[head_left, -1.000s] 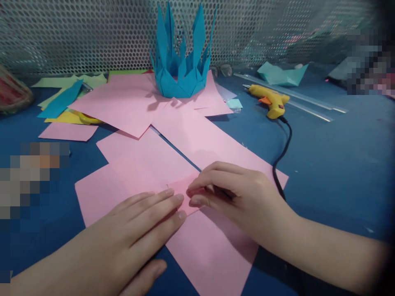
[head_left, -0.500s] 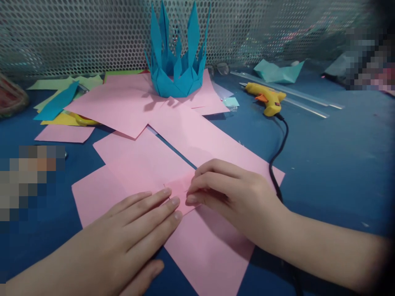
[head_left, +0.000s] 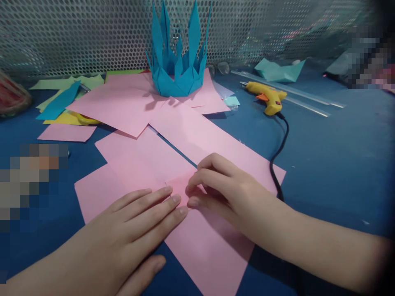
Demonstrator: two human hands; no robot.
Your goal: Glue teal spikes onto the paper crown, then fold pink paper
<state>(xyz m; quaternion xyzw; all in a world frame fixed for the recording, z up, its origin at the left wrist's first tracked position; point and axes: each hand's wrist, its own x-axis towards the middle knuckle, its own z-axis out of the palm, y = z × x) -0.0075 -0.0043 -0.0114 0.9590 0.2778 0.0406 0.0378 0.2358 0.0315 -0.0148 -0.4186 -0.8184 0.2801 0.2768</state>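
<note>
A small folded piece of pink paper [head_left: 180,186] lies on larger pink sheets [head_left: 212,246] in front of me. My left hand [head_left: 148,222] rests flat, fingers stretched out, with its fingertips on the small piece's left part. My right hand [head_left: 228,189] pinches the right part of that piece between thumb and fingers; the pinched edge is mostly hidden behind them. Behind the hands, a blue folded-paper crown [head_left: 178,78] stands upright on a pink sheet [head_left: 114,98].
A yellow glue gun [head_left: 268,96] with a black cord [head_left: 280,164] lies right of the sheets. Clear glue sticks [head_left: 308,107] and a pale green folded paper [head_left: 279,70] are beyond it. Coloured paper scraps [head_left: 60,100] lie at left. A perforated metal panel [head_left: 92,37] stands behind.
My right fingers have bent more around the small pink piece, and its right part now looks more covered. My left fingertips have slid slightly to the right. The view has shifted a little.
</note>
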